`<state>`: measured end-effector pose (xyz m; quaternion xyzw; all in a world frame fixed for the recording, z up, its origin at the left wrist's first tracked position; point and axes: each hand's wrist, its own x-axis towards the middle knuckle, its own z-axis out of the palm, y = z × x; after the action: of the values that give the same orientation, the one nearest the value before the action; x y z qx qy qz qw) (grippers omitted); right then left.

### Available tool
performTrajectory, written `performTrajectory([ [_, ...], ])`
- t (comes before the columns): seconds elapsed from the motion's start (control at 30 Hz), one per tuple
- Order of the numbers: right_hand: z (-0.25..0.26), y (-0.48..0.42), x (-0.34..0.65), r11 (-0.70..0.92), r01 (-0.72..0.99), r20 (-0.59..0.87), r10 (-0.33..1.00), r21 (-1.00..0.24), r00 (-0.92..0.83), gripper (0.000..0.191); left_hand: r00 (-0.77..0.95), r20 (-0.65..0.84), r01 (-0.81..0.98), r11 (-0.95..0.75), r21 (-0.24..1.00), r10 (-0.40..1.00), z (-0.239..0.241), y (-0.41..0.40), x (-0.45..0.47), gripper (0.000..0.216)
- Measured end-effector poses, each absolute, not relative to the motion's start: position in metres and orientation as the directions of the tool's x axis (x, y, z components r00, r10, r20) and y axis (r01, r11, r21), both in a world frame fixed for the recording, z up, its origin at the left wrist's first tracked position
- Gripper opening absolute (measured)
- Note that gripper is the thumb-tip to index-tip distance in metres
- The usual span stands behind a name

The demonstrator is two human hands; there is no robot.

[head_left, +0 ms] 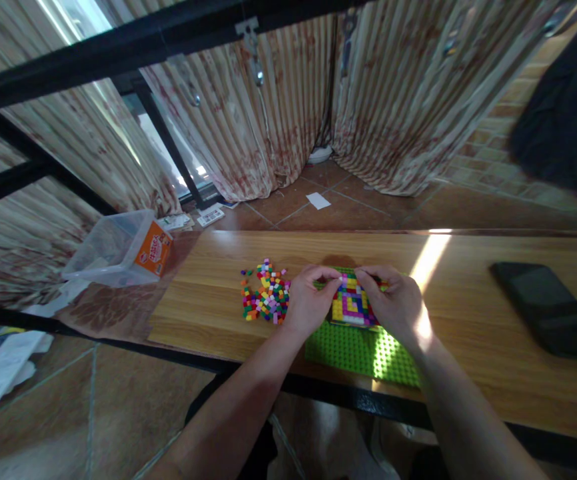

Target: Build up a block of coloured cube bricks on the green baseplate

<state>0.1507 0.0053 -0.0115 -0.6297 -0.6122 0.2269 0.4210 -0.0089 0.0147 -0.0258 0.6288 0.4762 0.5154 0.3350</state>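
Between my hands lies a multicoloured panel of small toy bricks (351,308), in yellow, pink, blue, red and white, over a green studded baseplate (358,353). My left hand (311,299) is at the panel's upper left, thumb and forefinger pinched around a tiny pale brick. On the other side my right hand (397,303) has its fingers drawn together, the tips touching the panel's upper right. Whatever sits between those right fingertips is hidden. Left of my left hand spreads a pile of loose toy bricks (267,297) in many colours.
A black phone-like slab (551,308) lies at the right of the wooden table (468,320). Beyond the table's left end stands a clear plastic box (108,250) with an orange label. A dark metal bar (168,47) crosses above, before striped curtains (288,100).
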Motion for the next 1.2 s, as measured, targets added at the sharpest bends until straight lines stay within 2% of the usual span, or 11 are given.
performTrajectory([
  [0.33,-0.010,0.005,0.140,0.101,0.538,0.200,0.971,-0.837,0.129,0.031,-0.009,0.237,0.128,-0.234,0.964,0.971,-0.032,0.019,-0.007,0.006],
  [0.63,-0.009,0.007,0.137,0.051,0.582,0.160,0.978,-0.811,0.137,0.032,-0.010,0.223,0.132,-0.220,0.967,0.975,-0.029,0.019,-0.006,0.007],
  [0.83,-0.005,0.009,0.135,-0.034,0.586,0.072,0.985,-0.810,0.158,0.030,-0.003,0.231,0.126,-0.229,0.965,0.973,-0.031,0.020,-0.006,0.006],
  [1.2,-0.003,0.011,0.133,-0.022,0.610,0.108,0.979,-0.792,0.175,0.027,-0.033,0.106,-0.010,-0.106,0.994,0.994,-0.031,0.022,-0.001,0.008],
])
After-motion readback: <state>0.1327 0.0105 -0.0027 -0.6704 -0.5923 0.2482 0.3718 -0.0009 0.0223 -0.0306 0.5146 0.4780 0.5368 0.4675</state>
